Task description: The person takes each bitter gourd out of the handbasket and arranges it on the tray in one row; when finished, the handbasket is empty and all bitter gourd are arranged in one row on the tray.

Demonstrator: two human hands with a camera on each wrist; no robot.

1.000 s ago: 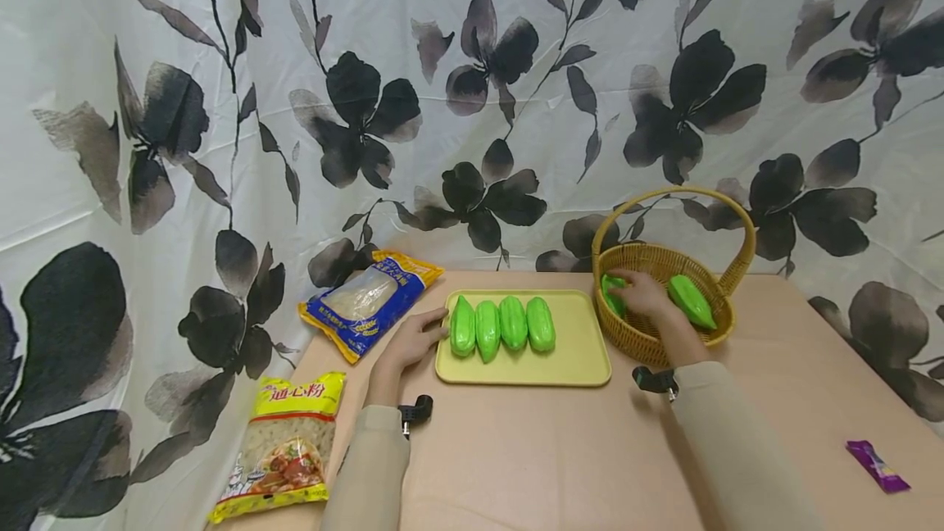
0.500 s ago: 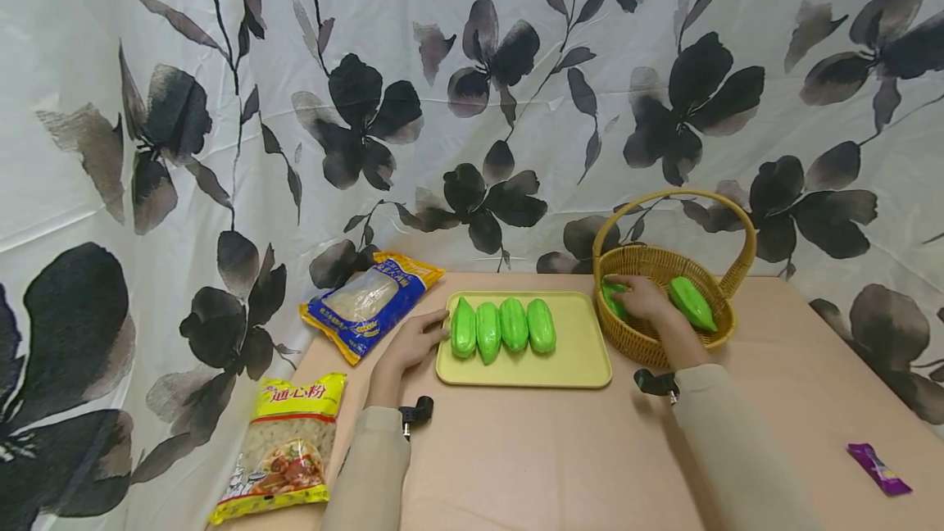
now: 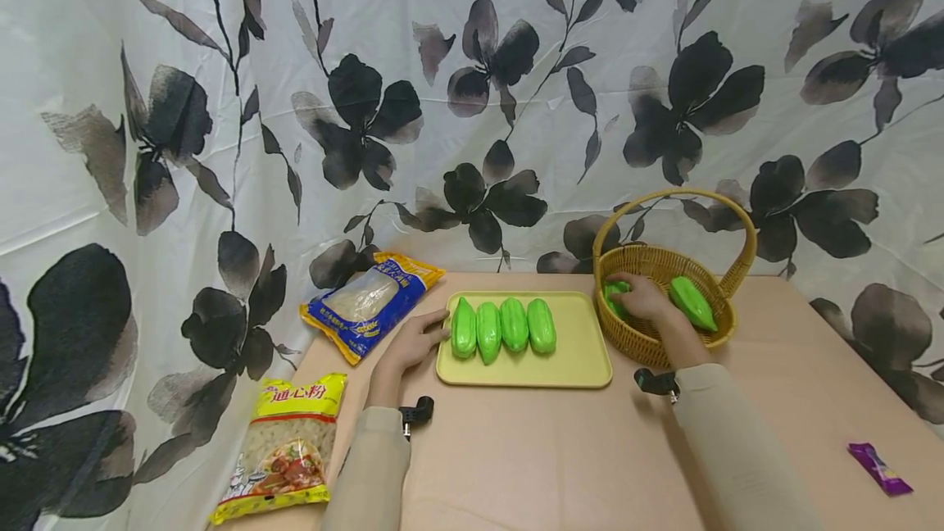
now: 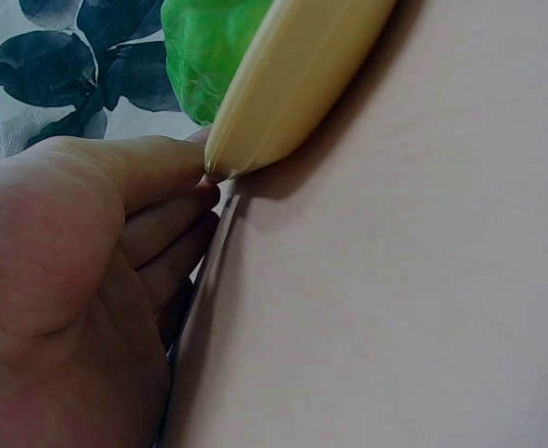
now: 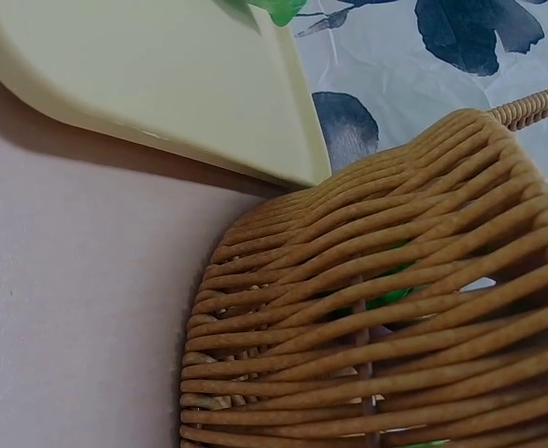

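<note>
Right grip [image 3: 643, 297] closes over a half-hidden green gourd [image 3: 614, 295] inside the basket [image 3: 649, 338].

Six green gourds [image 3: 501, 326] are being counted: four on one yellow tray [image 3: 583, 355], two in one wicker basket [image 3: 726, 322]. Two food packets [image 3: 291, 449] and one purple wrapper [image 3: 879, 468] are being counted besides.

The right hand [image 3: 643, 297] covers most of one green gourd [image 3: 614, 295] in the basket [image 3: 649, 336], so its grip cannot be made out. In the right wrist view that gourd [image 5: 386, 299] shows only through the weave. The snack bags' print is too small to read.
</note>
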